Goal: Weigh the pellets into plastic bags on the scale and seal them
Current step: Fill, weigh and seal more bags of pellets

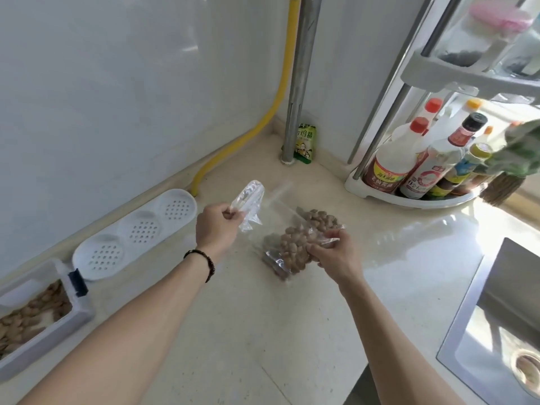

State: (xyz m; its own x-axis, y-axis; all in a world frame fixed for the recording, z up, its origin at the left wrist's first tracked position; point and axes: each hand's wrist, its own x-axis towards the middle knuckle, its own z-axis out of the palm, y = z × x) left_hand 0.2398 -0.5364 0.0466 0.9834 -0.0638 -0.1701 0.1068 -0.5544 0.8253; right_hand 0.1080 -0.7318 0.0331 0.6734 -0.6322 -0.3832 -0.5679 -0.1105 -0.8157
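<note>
Filled bag of brown pellets lies on the counter at frame centre, slightly toward 3 o'clock. Right hand, at 4 o'clock of the bag, pinches its clear plastic edge with curled fingers. Left hand, at 9 o'clock of the bag, holds an empty bag raised off the counter, thumb and fingers clamped on its lower edge; a dark bead bracelet circles the wrist. At 8 o'clock, against the wall, a white perforated tray; beyond it, at the frame's edge, an open white box of pellets. At 12 o'clock, a yellow hose, a metal pipe and a green packet. At 2 o'clock, a rack of sauce bottles. At 4 o'clock, a steel sink.
</note>
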